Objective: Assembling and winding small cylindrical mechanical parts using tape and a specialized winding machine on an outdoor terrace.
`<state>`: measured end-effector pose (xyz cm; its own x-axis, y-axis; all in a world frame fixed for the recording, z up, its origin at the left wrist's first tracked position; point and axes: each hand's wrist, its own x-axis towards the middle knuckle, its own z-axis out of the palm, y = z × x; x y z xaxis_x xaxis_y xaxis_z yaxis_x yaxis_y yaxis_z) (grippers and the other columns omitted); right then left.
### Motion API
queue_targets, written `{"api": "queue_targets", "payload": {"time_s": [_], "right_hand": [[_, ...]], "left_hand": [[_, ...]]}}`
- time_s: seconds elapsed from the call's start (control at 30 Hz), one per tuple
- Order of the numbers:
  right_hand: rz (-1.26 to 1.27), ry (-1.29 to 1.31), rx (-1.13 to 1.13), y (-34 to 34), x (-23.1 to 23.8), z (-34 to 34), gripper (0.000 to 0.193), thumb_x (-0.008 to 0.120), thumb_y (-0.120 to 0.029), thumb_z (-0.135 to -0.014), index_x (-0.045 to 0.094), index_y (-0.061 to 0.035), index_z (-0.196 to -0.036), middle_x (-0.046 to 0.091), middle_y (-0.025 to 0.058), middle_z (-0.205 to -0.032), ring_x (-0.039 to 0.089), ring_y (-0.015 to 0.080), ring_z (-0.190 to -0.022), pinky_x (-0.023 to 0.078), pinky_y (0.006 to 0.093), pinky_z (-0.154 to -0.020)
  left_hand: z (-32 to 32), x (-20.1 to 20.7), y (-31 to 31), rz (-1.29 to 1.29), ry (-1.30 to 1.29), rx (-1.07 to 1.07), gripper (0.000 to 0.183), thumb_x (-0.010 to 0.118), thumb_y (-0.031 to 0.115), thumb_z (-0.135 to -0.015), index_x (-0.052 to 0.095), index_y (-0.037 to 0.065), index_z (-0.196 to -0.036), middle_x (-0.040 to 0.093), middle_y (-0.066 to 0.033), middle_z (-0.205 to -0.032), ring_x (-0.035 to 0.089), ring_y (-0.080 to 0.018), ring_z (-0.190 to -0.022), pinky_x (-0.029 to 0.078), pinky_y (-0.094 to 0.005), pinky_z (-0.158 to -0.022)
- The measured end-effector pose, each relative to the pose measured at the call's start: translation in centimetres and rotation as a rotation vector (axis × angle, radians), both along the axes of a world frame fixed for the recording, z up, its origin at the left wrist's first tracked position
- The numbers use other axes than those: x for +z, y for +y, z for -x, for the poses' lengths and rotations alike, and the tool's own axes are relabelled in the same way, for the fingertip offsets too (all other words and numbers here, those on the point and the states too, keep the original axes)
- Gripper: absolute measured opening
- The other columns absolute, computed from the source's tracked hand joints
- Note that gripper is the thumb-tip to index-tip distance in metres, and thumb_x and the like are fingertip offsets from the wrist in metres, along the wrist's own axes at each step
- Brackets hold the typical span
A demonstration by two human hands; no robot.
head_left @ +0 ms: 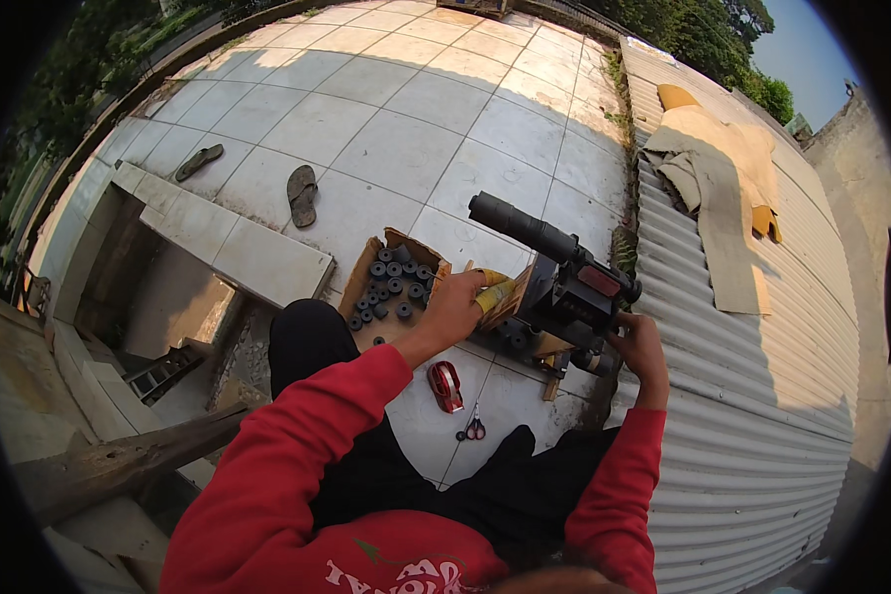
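A black machine (pixel 586 297) with a long dark cylinder (pixel 523 226) sticking out to the upper left stands in front of me. On its left side, my left hand (pixel 455 305) has yellow wraps round some fingers, which are bent in beside a wooden piece (pixel 513 294). What those fingers hold is too small to make out. My right hand (pixel 643 348) curls in at the machine's right side, its fingertips partly hidden against it. Left of the left hand sits an open cardboard box (pixel 350 281) with several black cylindrical pieces (pixel 394 286) inside.
Between my legs, a red tape dispenser (pixel 445 386) and scissors (pixel 475 428) lie on the white tiles (pixel 396 148). Two sandals (pixel 303 196) rest farther off. Corrugated roofing (pixel 723 416) with cloth (pixel 718 168) runs along the right; a sunken opening (pixel 173 287) lies left.
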<state>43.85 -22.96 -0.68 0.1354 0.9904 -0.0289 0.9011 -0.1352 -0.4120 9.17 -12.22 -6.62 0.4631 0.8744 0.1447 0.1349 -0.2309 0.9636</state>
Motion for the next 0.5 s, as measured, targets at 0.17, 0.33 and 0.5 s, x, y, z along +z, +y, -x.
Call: {"api": "queue_targets", "payload": {"time_s": [0.17, 0.33, 0.5], "right_hand": [[-0.084, 0.132, 0.0, -2.5, 2.2, 1.7, 0.026, 0.075, -0.008, -0.081, 0.077, 0.004, -0.104, 0.078, 0.0177, -0.095, 0.075, 0.0276, -0.09, 0.055, 0.0384, -0.086], [-0.293, 0.494, -0.083, -2.5, 3.6, 0.9, 0.027, 0.075, 0.004, -0.085, 0.073, -0.0004, -0.112, 0.075, 0.0032, -0.097, 0.066, 0.0102, -0.096, 0.052, 0.0277, -0.09], [-0.51, 0.351, -0.124, 0.5, 2.6, -0.6, 0.021, 0.077, -0.002, -0.092, 0.076, 0.0001, -0.113, 0.078, 0.0067, -0.104, 0.07, 0.0135, -0.1, 0.052, 0.0291, -0.094]], "left_hand": [[0.1, -0.9, 0.2, -0.031, 0.021, 0.01, 0.029, 0.066, 0.009, -0.1, 0.074, -0.003, -0.125, 0.078, -0.0196, -0.107, 0.072, -0.0208, -0.091, 0.056, -0.034, -0.085], [-0.2, -1.1, 0.0, -0.031, 0.001, -0.013, 0.029, 0.065, 0.006, -0.099, 0.072, -0.007, -0.125, 0.078, -0.0186, -0.11, 0.073, -0.0188, -0.093, 0.056, -0.0323, -0.087], [-0.3, -1.3, 0.1, -0.09, 0.027, -0.008, 0.029, 0.065, 0.005, -0.1, 0.072, -0.007, -0.125, 0.078, -0.0182, -0.11, 0.073, -0.0185, -0.093, 0.057, -0.0322, -0.087]]}}
